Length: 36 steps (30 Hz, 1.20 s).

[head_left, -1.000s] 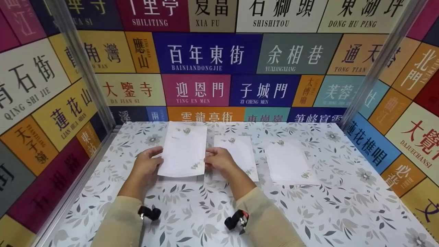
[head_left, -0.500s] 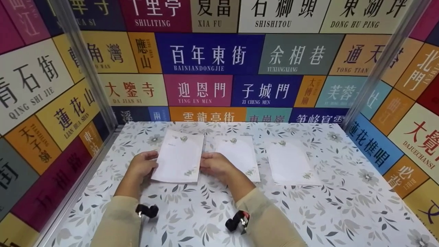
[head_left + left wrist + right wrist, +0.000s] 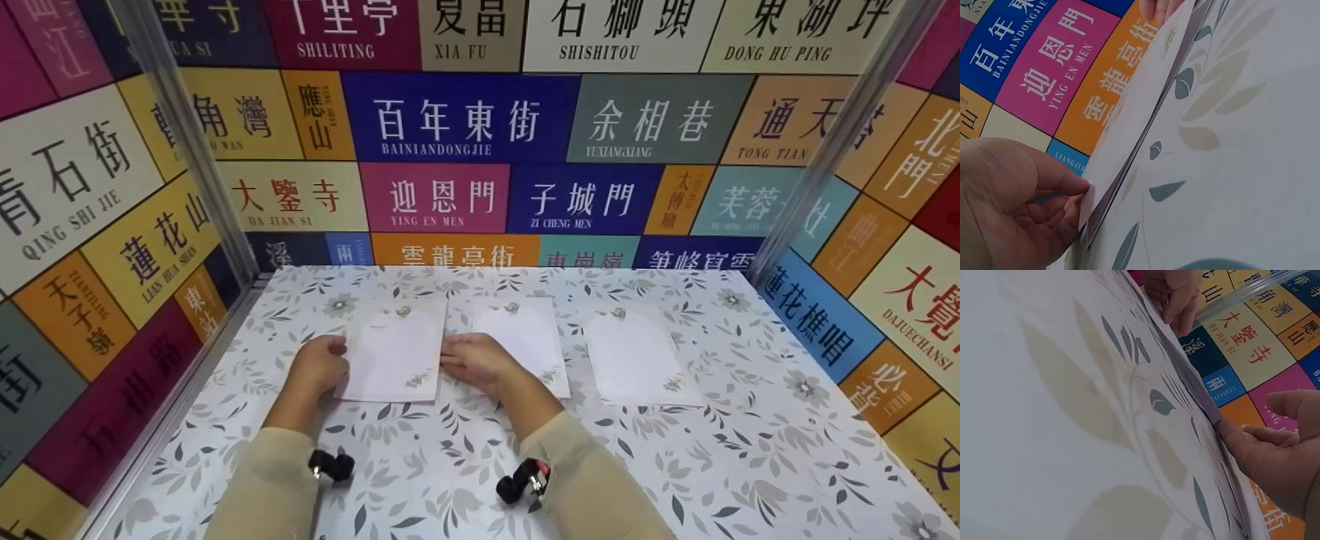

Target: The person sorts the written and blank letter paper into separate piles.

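A white sheet of letter paper (image 3: 390, 352) with small printed flowers lies at the left of three sheets in the head view. My left hand (image 3: 319, 365) pinches its left edge between thumb and curled fingers; in the left wrist view the thumb tip meets the paper's edge. At the opposite edge my right hand (image 3: 480, 364) touches the sheet with nearly straight fingers. The right wrist view has its thumb standing apart from the paper. Partly behind that hand lies a middle sheet (image 3: 525, 330). A third sheet (image 3: 630, 352) lies farther right.
All the paper is on a table with a leaf-patterned cover (image 3: 750, 450). Colourful panels with Chinese lettering (image 3: 457, 116) rise along the back and both sides. Clear corner posts (image 3: 199, 142) stand at the table's far corners. Small black devices (image 3: 330, 466) are worn on the wrists.
The left sheet has come down from a raised, tilted position to lie nearly flat on the table. Both hands lowered with it, and the right hand's fingers have straightened.
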Each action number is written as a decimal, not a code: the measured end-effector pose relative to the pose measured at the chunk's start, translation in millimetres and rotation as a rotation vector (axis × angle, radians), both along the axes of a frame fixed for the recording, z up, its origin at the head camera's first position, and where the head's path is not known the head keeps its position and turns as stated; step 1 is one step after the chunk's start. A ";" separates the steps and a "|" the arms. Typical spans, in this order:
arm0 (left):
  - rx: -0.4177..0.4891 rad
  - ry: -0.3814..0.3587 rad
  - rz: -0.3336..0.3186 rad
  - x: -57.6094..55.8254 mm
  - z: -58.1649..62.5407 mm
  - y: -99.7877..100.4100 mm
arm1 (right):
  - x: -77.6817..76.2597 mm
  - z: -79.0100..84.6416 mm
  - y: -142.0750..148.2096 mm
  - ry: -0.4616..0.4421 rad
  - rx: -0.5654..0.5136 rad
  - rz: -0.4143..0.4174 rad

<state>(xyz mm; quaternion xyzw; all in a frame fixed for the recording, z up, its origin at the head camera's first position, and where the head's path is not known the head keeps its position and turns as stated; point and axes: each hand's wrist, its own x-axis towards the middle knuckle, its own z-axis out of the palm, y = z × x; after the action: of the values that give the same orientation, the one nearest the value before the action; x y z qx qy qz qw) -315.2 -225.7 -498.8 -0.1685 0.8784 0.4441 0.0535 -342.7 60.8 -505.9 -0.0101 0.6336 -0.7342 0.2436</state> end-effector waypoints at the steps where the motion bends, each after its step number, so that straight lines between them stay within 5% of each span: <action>1: -0.001 0.000 0.000 0.6 0.9 0.4 | 0.0 0.2 0.7 0.002 0.000 0.001; 9: 0.075 0.061 0.002 -6.4 6.3 14.2 | 0.7 6.7 13.4 0.016 -0.002 -0.006; 22: 0.070 0.247 -0.110 -24.7 7.2 82.6 | 0.5 8.2 60.1 0.080 0.024 -0.003; 29: 0.134 0.200 -0.116 -29.9 3.9 121.4 | -2.1 8.6 94.9 0.091 0.123 -0.084; 36: 0.136 0.240 -0.166 -31.8 4.8 150.0 | -3.0 13.6 128.4 0.073 0.182 -0.117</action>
<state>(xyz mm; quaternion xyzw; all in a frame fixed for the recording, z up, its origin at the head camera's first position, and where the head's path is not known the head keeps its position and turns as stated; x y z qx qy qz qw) -347.0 -75.7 -494.0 -0.0372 0.8572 0.5137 -0.0041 -345.7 189.2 -492.3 0.0225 0.7056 -0.6857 0.1771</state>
